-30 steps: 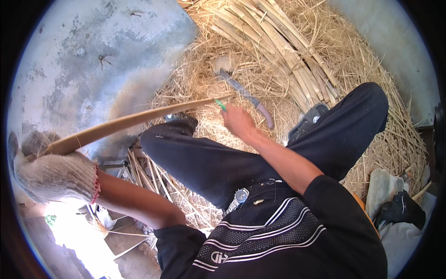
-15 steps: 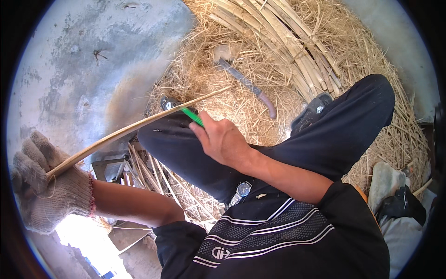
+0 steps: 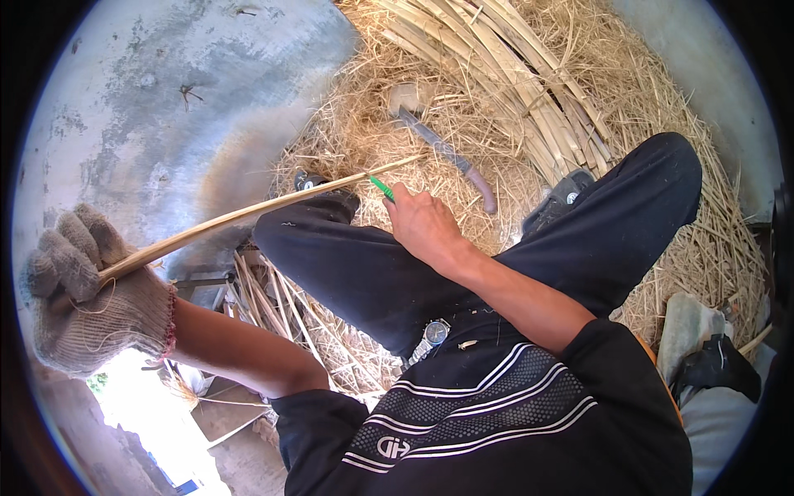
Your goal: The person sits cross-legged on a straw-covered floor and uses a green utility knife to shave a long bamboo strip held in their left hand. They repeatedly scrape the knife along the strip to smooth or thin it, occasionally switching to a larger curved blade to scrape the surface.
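Note:
A long, pale bamboo strip (image 3: pixel 240 217) slants up and rightward across my lap. My left hand (image 3: pixel 95 289), in a knitted grey work glove, is closed round its thick near end. In my bare right hand (image 3: pixel 423 225) is a slim tool with a bright green handle (image 3: pixel 381 188), gripped in closed fingers. The tool's tip meets the strip not far from its thin far end; whether it carries a blade there is too small to make out. Beyond the strip, a large knife (image 3: pixel 447 155) with a brownish handle lies on the shavings.
Shavings (image 3: pixel 645 99) cover the floor around my crossed legs. A bundle of split bamboo strips (image 3: pixel 529 91) lies at the far right, and more strips (image 3: pixel 314 318) lie under my left leg. A wristwatch (image 3: pixel 433 335) rests on my lap. Grey wall (image 3: pixel 165 107) rises at left.
My right hand has slid the green-handled tool rightward along the strip toward its thin end. My left hand has risen slightly, still holding the strip.

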Demonstrator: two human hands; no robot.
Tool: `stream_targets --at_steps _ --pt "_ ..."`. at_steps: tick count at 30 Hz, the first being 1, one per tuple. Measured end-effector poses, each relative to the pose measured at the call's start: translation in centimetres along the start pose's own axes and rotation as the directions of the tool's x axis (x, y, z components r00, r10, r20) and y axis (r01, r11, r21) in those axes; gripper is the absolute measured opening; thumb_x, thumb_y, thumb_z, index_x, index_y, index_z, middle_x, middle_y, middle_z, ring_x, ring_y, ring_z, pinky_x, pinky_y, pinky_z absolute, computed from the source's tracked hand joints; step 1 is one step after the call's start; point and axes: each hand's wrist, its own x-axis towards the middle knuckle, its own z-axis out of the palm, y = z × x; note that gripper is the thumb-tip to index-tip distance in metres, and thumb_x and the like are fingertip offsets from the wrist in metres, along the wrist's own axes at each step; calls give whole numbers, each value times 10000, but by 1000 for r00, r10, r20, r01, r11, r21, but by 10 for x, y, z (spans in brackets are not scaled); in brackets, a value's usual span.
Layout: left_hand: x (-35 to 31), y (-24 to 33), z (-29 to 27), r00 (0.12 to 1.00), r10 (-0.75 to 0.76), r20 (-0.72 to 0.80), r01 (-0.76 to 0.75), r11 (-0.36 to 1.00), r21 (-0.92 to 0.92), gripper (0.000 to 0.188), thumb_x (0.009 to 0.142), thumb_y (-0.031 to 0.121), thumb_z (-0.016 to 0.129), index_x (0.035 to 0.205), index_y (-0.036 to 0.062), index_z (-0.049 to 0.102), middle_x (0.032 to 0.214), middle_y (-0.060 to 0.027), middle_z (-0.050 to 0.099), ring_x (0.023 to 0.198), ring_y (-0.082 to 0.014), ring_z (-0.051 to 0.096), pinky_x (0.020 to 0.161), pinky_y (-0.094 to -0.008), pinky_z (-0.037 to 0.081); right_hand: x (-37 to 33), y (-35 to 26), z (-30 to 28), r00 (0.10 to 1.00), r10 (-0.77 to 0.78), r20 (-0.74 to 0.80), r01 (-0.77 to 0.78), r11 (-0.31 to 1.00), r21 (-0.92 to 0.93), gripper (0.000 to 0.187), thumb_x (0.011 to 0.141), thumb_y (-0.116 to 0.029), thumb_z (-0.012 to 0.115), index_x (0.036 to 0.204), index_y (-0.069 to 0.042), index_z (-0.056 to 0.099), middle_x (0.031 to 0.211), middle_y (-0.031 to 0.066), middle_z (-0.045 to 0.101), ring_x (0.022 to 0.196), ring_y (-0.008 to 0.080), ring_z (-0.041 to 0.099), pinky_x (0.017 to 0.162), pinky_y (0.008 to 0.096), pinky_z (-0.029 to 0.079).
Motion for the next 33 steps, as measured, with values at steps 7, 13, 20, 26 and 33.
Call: stream_targets --at_steps 7,13,20,26,33 --pt "4 -15 -20 997 25 76 -2 956 -293 293 661 110 628 562 110 352 516 -5 315 470 -83 252 449 -252 188 -1 22 9 999 -39 -6 38 991 -130 257 962 -216 501 986 35 548 692 272 625 646 405 659 568 473 545" --pt "9 -14 -33 996 -93 12 92 942 -324 280 701 175 571 537 101 357 491 -6 297 444 -98 232 445 -258 186 2 9 12 999 -30 -37 33 995 95 239 963 -250 513 973 -12 511 637 263 601 574 439 621 496 502 512" --pt "7 -16 -15 982 -102 -161 69 977 -201 81 587 84 378 526 112 332 477 -10 283 425 -90 222 423 -253 160 25 37 30 998 24 -57 -23 1000 22 303 993 -280 457 1032 16 507 662 238 615 616 434 634 563 508 524" --pt "9 -18 -15 985 -95 -142 72 985 -155 93 624 105 374 536 116 347 474 -2 277 416 -75 214 409 -249 151 15 44 46 996 29 -85 -26 999 38 293 999 -270 448 1007 21 476 574 253 562 517 420 600 465 495 470" --pt "5 -20 -29 965 -130 -227 104 987 -123 134 670 116 368 537 104 369 473 -5 283 402 -96 228 406 -246 192 19 14 24 1000 21 6 -21 1000 4 250 996 -250 453 988 0 465 650 222 611 643 408 642 592 505 520"
